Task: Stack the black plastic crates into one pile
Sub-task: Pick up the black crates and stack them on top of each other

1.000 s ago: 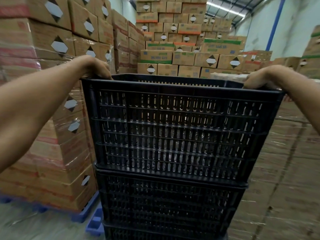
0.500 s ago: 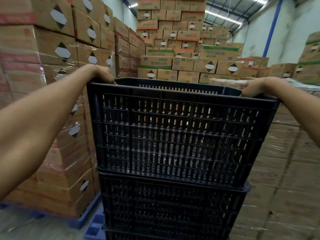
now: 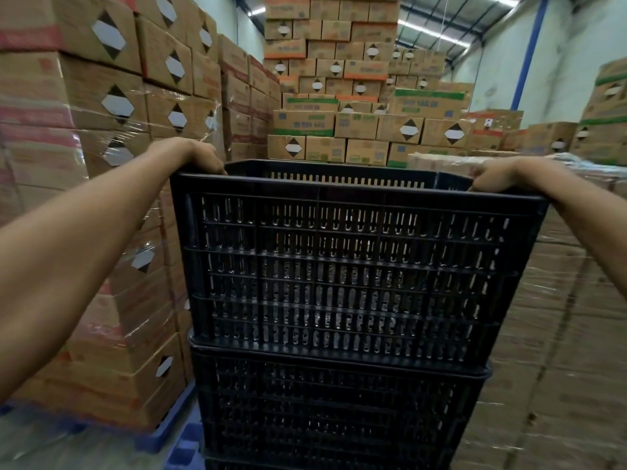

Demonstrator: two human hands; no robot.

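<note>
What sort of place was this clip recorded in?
Most likely a warehouse or storage hall. Shrink-wrapped cardboard cartons stand stacked high on blue pallets, more cartons fill the back, and strip lights hang from a high metal-framed roof. Both hands grip the top black plastic crate.

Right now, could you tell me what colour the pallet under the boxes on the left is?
Blue pallet, seen in the head view.

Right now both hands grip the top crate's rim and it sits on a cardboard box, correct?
Not quite. In the head view the left hand and right hand do grip the top crate by its rim, but it sits on another black crate, not cardboard.
</note>
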